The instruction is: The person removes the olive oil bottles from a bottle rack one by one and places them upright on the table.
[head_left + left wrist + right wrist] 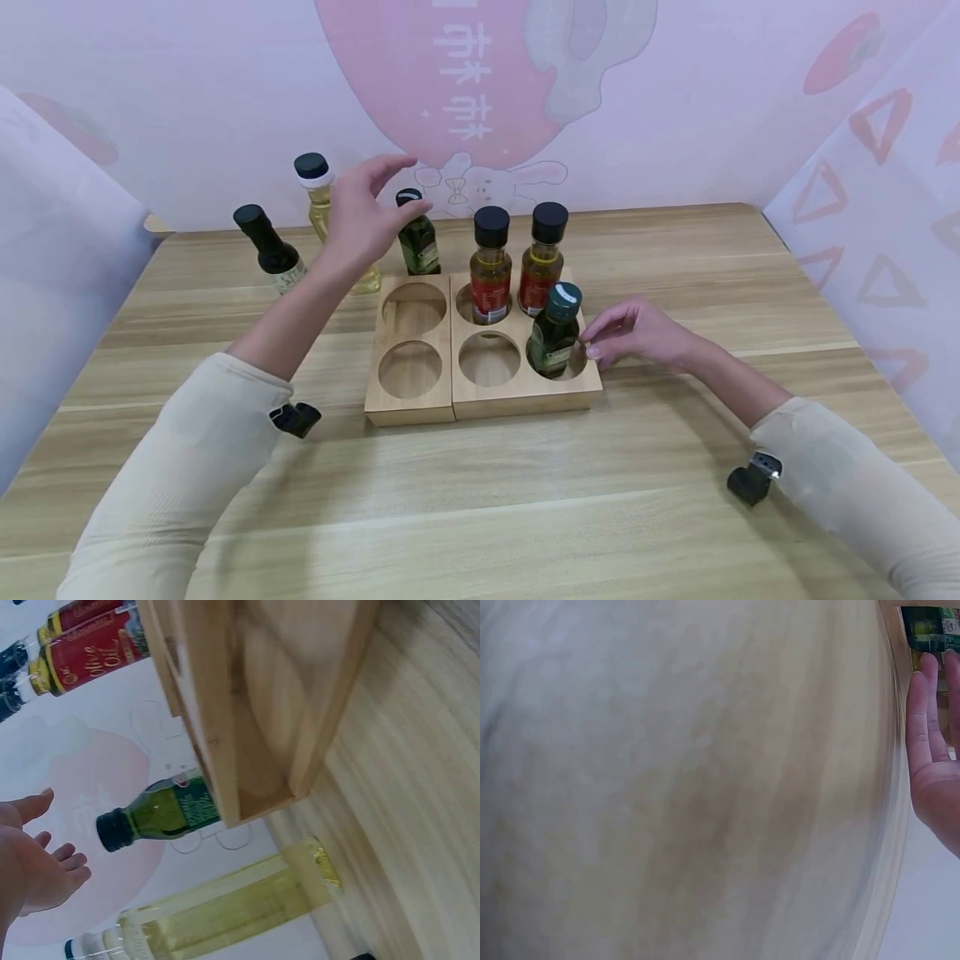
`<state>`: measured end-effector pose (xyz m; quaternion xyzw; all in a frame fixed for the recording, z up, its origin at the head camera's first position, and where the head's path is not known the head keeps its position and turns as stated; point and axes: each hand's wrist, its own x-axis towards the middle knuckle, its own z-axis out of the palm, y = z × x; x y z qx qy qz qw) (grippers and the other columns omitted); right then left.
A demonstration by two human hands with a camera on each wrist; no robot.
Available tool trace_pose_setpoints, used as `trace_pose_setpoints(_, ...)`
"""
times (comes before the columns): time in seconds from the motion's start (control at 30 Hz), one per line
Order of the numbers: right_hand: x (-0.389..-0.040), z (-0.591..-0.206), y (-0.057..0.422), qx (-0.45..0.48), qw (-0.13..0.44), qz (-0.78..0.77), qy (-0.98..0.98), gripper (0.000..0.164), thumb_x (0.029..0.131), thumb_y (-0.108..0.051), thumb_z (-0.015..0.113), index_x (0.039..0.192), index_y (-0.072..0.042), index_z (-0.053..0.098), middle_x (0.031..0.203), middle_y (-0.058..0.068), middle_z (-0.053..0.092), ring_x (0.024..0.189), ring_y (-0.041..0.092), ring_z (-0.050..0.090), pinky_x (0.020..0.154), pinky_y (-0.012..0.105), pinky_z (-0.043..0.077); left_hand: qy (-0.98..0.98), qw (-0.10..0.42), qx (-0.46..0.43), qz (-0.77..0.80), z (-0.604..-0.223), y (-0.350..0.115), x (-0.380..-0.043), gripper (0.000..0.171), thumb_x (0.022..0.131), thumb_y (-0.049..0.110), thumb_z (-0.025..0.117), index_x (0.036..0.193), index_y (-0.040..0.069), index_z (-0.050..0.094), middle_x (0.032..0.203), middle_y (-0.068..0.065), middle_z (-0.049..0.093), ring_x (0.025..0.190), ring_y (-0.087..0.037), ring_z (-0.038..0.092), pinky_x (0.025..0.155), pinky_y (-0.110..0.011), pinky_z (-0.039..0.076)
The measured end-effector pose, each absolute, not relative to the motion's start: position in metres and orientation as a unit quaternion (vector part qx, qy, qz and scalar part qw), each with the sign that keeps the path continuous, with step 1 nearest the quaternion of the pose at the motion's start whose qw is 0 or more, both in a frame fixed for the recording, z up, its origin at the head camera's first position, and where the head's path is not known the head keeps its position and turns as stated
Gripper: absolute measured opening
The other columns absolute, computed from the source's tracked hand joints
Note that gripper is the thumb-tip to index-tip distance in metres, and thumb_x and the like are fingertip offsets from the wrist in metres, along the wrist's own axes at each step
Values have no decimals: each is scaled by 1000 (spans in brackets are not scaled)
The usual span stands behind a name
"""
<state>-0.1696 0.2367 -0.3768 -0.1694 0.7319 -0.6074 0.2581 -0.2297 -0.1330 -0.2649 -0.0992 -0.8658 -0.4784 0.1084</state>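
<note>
My left hand (363,208) is raised beside a small green bottle (420,246) standing behind the wooden rack (521,406). Thumb and fingers are spread apart near its dark cap, and the left wrist view shows a gap between hand and bottle. Another dark green bottle (553,342) sits, slightly tilted, in the front right hole of the rack. Close against that bottle's right side is my right hand (637,333), its fingertips at the hole's edge; whether they touch the glass I cannot tell. In the right wrist view its fingers (917,724) look straight.
Two red-labelled olive oil bottles (491,271) (540,271) stand in the rack's back holes. A tall pale-yellow oil bottle (320,208) and a dark slim-necked bottle (272,250) are left of the rack, partly behind my left arm. A printed backdrop (712,125) rises behind the table.
</note>
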Motion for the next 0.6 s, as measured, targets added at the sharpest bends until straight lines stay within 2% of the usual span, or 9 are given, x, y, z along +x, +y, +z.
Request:
trace_pose_setpoints(0.23,-170,-376,237,-166,256,-604,736,15,88,10,73,103,8,76,97,5,77,79,21,75,74,39,66,-840,132,-120,-512,-255,-128,-218,42,93,8,78,134,4,68,141,-9,65,138,-13,55,116,-22,40)
trace_pose_setpoints(0.43,-171,-375,237,-164,256,-601,739,16,89,9,73,104,9,75,97,5,77,80,21,75,75,39,66,-808,107,-152,-559,-256,-122,-209,39,94,3,76,132,0,68,137,-12,67,133,-13,59,115,-21,41)
trace_pose_setpoints(0.6,-172,-374,237,-167,253,-603,738,16,89,9,73,105,10,75,98,6,78,79,21,75,74,39,66,-789,84,-177,-582,-259,-115,-203,38,93,1,76,130,-2,68,132,-14,70,128,-20,64,113,-25,46)
